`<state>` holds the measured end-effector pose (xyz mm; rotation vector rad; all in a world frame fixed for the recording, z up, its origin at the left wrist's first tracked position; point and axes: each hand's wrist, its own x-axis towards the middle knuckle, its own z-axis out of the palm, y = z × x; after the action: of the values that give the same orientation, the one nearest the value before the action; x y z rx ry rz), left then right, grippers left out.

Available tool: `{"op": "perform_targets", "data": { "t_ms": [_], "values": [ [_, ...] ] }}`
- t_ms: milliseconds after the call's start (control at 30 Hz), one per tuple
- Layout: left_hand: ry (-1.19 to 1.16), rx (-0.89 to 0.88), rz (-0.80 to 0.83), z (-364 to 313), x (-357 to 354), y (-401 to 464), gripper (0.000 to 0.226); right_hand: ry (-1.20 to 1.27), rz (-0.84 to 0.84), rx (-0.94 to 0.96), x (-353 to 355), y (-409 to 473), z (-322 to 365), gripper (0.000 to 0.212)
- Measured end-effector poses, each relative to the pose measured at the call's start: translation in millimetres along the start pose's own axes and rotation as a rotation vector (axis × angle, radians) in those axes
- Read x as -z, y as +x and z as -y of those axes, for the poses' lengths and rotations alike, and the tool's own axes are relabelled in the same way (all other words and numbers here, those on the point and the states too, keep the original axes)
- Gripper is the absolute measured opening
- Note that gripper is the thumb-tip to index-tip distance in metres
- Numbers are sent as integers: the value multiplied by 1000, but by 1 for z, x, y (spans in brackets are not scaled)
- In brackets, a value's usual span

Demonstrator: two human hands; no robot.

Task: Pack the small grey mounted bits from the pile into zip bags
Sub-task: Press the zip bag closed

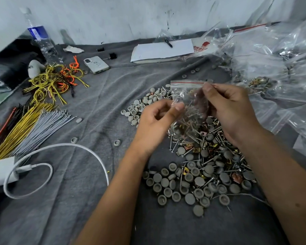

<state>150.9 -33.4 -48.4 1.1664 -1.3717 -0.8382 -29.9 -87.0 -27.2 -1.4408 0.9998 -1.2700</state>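
A small clear zip bag (187, 96) with a red strip along its top hangs above the pile. My right hand (231, 110) pinches its upper right edge near the strip. My left hand (159, 119) pinches the bag's left side with thumb and curled fingers. Thin metal shanks show through the plastic. Below the bag lies the pile of small grey mounted bits (201, 174), mixed with screws and brass-coloured clips on the grey cloth (104, 96). A lighter group of grey caps (143, 106) sits just left of the bag.
A heap of clear zip bags (272, 59) fills the right. Bundles of yellow, grey and orange ties (30, 124) lie at the left, with a white charger cable (64, 147). A phone (96, 64), notepad (162, 50) and water bottle (41, 38) stand toward the wall.
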Motion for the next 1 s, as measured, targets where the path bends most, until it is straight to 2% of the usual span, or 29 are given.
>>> {"op": "perform_targets", "data": {
  "t_ms": [67,167,267,367,433,500,567,633,700,800,867,1000],
  "values": [
    [-10,-26,-62,-1,0,2,44,13,59,37,-2,-2,1,26],
    [-80,-47,-44,3,0,5,9,47,48,71,-2,-3,1,22],
    [-216,-6,-11,5,0,4,9,81,-26,70,1,-2,1,24],
    [-433,124,120,3,1,1,5,225,-24,47,3,-1,3,21],
    [-278,161,207,6,4,2,9,253,-38,7,2,2,3,23],
    [-118,170,269,9,6,3,18,166,-55,-47,1,2,0,28],
    [-85,148,294,8,7,2,21,84,-82,-70,0,1,-1,31],
    [-99,130,259,5,8,1,24,73,-126,-56,1,1,0,31],
    [-101,114,134,4,5,1,25,68,-148,-41,2,1,2,29],
    [-171,64,-47,4,0,5,15,24,-93,-34,0,0,0,29],
    [-201,31,-92,5,-2,7,13,17,-54,-28,-1,-1,-3,30],
    [-228,35,-133,5,-1,7,18,30,-89,-6,0,1,-5,22]
  ]
}}
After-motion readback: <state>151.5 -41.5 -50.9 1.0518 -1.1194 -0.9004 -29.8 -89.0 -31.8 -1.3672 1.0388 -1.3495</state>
